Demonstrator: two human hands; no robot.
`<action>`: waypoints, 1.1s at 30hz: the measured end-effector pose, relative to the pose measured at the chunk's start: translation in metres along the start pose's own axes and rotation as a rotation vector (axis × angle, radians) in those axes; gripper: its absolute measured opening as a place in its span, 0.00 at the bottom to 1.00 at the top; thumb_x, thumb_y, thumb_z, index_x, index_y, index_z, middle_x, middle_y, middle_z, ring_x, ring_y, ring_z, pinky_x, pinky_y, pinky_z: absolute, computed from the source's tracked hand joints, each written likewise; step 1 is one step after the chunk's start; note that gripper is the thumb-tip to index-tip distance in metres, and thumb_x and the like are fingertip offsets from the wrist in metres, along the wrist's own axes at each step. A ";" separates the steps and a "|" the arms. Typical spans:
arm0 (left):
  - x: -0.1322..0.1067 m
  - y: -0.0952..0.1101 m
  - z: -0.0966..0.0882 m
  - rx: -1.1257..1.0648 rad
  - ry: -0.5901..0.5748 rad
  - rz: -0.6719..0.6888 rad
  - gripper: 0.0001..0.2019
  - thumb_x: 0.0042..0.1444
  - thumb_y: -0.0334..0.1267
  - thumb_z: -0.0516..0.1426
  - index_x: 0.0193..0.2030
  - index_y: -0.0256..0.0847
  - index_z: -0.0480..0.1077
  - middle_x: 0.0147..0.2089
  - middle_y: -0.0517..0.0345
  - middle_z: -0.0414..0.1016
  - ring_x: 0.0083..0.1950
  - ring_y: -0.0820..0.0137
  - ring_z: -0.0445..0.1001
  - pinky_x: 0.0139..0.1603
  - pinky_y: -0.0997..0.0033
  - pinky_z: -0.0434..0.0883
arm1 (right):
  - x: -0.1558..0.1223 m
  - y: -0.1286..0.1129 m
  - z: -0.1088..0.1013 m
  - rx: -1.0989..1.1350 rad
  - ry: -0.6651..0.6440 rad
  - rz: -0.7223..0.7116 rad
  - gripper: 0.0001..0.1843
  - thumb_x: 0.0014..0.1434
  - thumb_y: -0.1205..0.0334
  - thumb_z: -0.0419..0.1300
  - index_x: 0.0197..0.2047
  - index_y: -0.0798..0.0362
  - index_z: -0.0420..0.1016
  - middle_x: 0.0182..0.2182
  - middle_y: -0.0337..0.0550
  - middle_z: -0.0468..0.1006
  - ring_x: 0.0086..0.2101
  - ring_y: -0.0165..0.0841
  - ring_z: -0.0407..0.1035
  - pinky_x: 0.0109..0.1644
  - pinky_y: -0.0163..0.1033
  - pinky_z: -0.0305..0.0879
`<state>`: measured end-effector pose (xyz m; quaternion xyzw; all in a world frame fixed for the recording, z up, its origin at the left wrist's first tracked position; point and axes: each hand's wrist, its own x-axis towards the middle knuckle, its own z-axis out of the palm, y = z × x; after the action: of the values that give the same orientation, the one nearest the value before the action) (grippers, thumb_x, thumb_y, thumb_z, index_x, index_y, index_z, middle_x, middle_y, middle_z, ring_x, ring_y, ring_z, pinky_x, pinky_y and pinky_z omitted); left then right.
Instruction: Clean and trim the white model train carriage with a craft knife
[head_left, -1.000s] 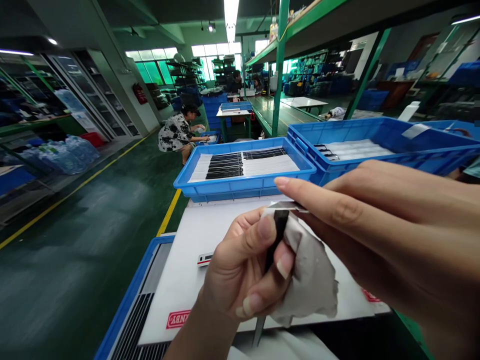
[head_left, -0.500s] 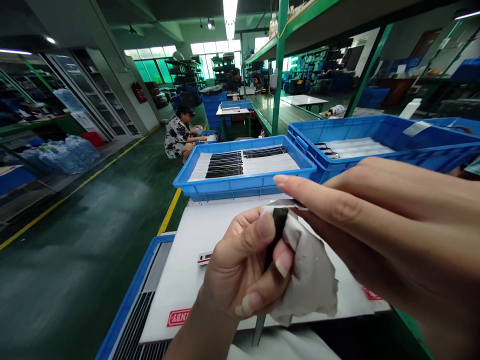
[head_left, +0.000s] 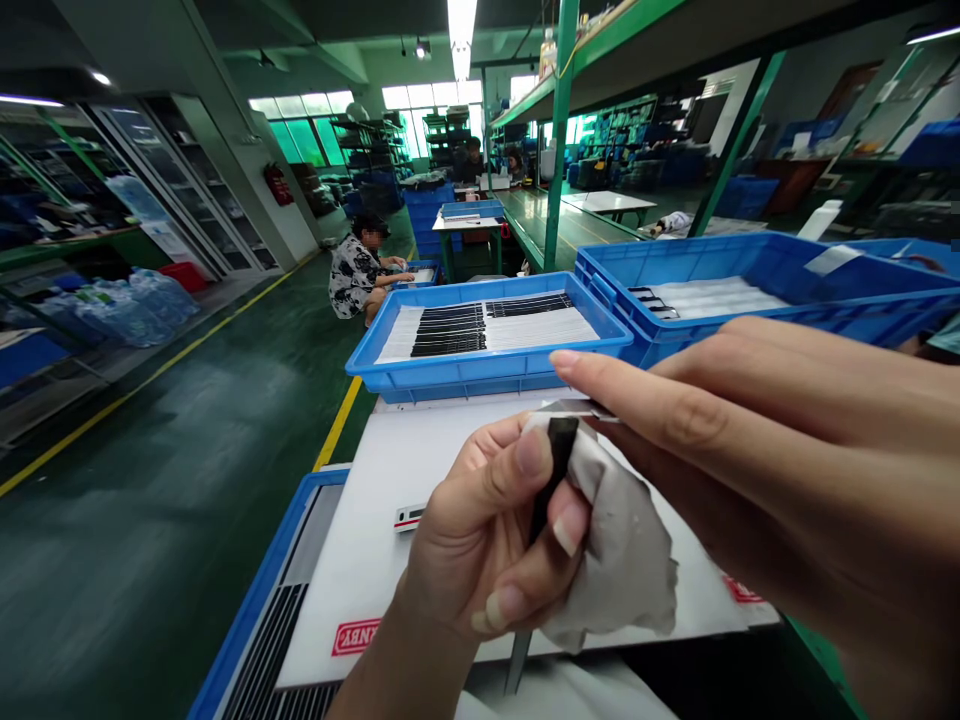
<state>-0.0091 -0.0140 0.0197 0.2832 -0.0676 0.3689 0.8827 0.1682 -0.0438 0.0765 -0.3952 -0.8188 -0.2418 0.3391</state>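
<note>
My left hand [head_left: 480,545] grips a narrow black strip [head_left: 555,475] through a crumpled grey cloth [head_left: 626,560]. A thin metal blade-like end [head_left: 517,660] sticks out below my fist. My right hand [head_left: 757,440] comes in from the right, its fingers pressed on the cloth's top edge by a thin metal edge [head_left: 577,409]. Beneath both hands lies a white board [head_left: 360,590] with a small white-and-red item [head_left: 409,518] on it. My right thumb is hidden.
Just past the board stands a blue tray [head_left: 487,380] of black strips on white sheets, with a second blue tray [head_left: 750,255] to its right. A blue crate [head_left: 277,590] edges the lower left. A co-worker [head_left: 352,280] crouches at a low tray beyond a yellow floor line [head_left: 337,430].
My hands, the cloth and the strip stay nearly still. The crouching co-worker has moved from leaning forward to a more upright pose, with arms reaching to the low tray.
</note>
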 end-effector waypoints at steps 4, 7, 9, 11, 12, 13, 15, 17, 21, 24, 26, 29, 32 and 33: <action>0.000 0.000 0.002 0.004 0.017 0.001 0.15 0.67 0.41 0.63 0.33 0.31 0.80 0.19 0.64 0.72 0.08 0.86 0.54 0.14 0.90 0.66 | -0.001 0.001 0.000 0.011 0.003 0.009 0.22 0.80 0.62 0.45 0.62 0.50 0.79 0.32 0.42 0.76 0.33 0.36 0.71 0.29 0.41 0.60; 0.001 0.000 0.003 0.006 0.018 0.001 0.15 0.67 0.41 0.63 0.33 0.31 0.80 0.20 0.64 0.73 0.08 0.86 0.54 0.13 0.90 0.65 | -0.002 0.001 0.001 0.021 -0.015 0.003 0.22 0.80 0.62 0.46 0.61 0.51 0.80 0.31 0.43 0.76 0.32 0.37 0.71 0.29 0.42 0.61; 0.001 0.000 0.003 0.006 0.012 -0.001 0.15 0.67 0.41 0.63 0.33 0.31 0.80 0.20 0.64 0.74 0.08 0.86 0.54 0.13 0.90 0.65 | -0.002 0.001 0.001 0.024 -0.026 0.005 0.22 0.79 0.62 0.46 0.61 0.51 0.81 0.31 0.43 0.76 0.32 0.38 0.72 0.28 0.41 0.62; 0.001 0.000 0.003 0.008 0.009 -0.001 0.15 0.67 0.40 0.63 0.33 0.31 0.80 0.20 0.64 0.74 0.08 0.86 0.54 0.13 0.90 0.65 | -0.002 0.001 0.001 0.024 -0.018 0.013 0.23 0.80 0.62 0.45 0.62 0.49 0.80 0.31 0.43 0.76 0.32 0.38 0.72 0.27 0.40 0.63; 0.001 0.000 0.003 0.008 0.010 0.001 0.15 0.68 0.40 0.63 0.33 0.31 0.80 0.20 0.64 0.74 0.08 0.86 0.54 0.13 0.90 0.64 | -0.002 0.001 0.001 0.022 -0.004 0.016 0.23 0.80 0.61 0.45 0.62 0.49 0.80 0.31 0.44 0.76 0.32 0.38 0.72 0.27 0.40 0.62; 0.001 0.000 0.003 0.008 0.010 0.002 0.15 0.68 0.40 0.62 0.33 0.31 0.80 0.20 0.64 0.74 0.08 0.86 0.54 0.13 0.90 0.64 | -0.003 0.001 0.000 0.021 0.002 0.018 0.23 0.80 0.61 0.44 0.62 0.49 0.80 0.31 0.44 0.76 0.32 0.38 0.72 0.27 0.40 0.62; 0.001 0.001 0.003 0.012 0.006 0.002 0.15 0.68 0.40 0.63 0.33 0.31 0.80 0.20 0.64 0.74 0.08 0.86 0.54 0.12 0.90 0.64 | -0.003 0.001 0.000 0.017 -0.006 0.014 0.23 0.80 0.61 0.44 0.62 0.49 0.79 0.31 0.44 0.76 0.33 0.39 0.72 0.27 0.41 0.62; 0.001 0.001 0.003 0.016 0.001 -0.002 0.14 0.67 0.40 0.63 0.33 0.31 0.80 0.20 0.64 0.74 0.07 0.86 0.54 0.11 0.89 0.63 | -0.003 0.001 0.000 0.011 -0.011 0.011 0.23 0.80 0.62 0.45 0.62 0.49 0.79 0.31 0.44 0.76 0.33 0.39 0.72 0.29 0.43 0.63; 0.002 0.001 0.002 0.018 -0.004 -0.004 0.14 0.68 0.40 0.62 0.33 0.32 0.79 0.21 0.64 0.75 0.07 0.85 0.53 0.10 0.89 0.61 | -0.003 0.000 0.001 -0.001 -0.006 0.007 0.22 0.80 0.62 0.45 0.62 0.50 0.78 0.31 0.43 0.75 0.33 0.40 0.71 0.31 0.45 0.61; 0.002 0.000 0.000 0.011 -0.002 -0.003 0.15 0.68 0.41 0.62 0.33 0.32 0.78 0.20 0.64 0.74 0.07 0.85 0.53 0.10 0.89 0.61 | -0.003 0.000 0.001 -0.003 -0.006 0.001 0.23 0.80 0.62 0.45 0.62 0.51 0.79 0.31 0.43 0.75 0.32 0.40 0.71 0.30 0.45 0.61; 0.002 0.000 0.000 0.004 -0.002 -0.007 0.16 0.68 0.42 0.62 0.33 0.32 0.78 0.19 0.64 0.73 0.07 0.85 0.53 0.10 0.89 0.61 | -0.003 0.000 0.000 0.002 -0.008 -0.002 0.23 0.79 0.62 0.46 0.62 0.52 0.80 0.30 0.43 0.75 0.33 0.40 0.72 0.29 0.43 0.63; 0.002 0.001 0.001 0.021 -0.006 -0.003 0.16 0.69 0.42 0.61 0.33 0.32 0.78 0.19 0.65 0.72 0.07 0.86 0.53 0.11 0.89 0.61 | -0.003 0.001 -0.001 0.012 -0.007 0.002 0.23 0.79 0.62 0.46 0.61 0.52 0.81 0.30 0.43 0.76 0.32 0.39 0.72 0.27 0.40 0.63; 0.001 -0.001 -0.001 0.129 0.040 0.041 0.17 0.68 0.44 0.61 0.31 0.34 0.76 0.20 0.65 0.71 0.08 0.85 0.53 0.10 0.88 0.58 | -0.002 0.003 0.001 0.106 0.036 0.038 0.17 0.76 0.63 0.54 0.59 0.53 0.83 0.30 0.42 0.78 0.30 0.35 0.73 0.27 0.37 0.62; 0.000 -0.003 -0.004 0.209 0.084 0.089 0.17 0.68 0.46 0.62 0.31 0.35 0.76 0.20 0.65 0.71 0.09 0.85 0.55 0.09 0.87 0.57 | -0.002 0.003 0.004 0.189 0.072 0.080 0.14 0.75 0.64 0.58 0.57 0.53 0.83 0.32 0.41 0.80 0.30 0.33 0.74 0.29 0.36 0.64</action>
<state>-0.0070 -0.0135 0.0150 0.3547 -0.0041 0.4243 0.8332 0.1703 -0.0403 0.0729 -0.3849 -0.8088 -0.1636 0.4135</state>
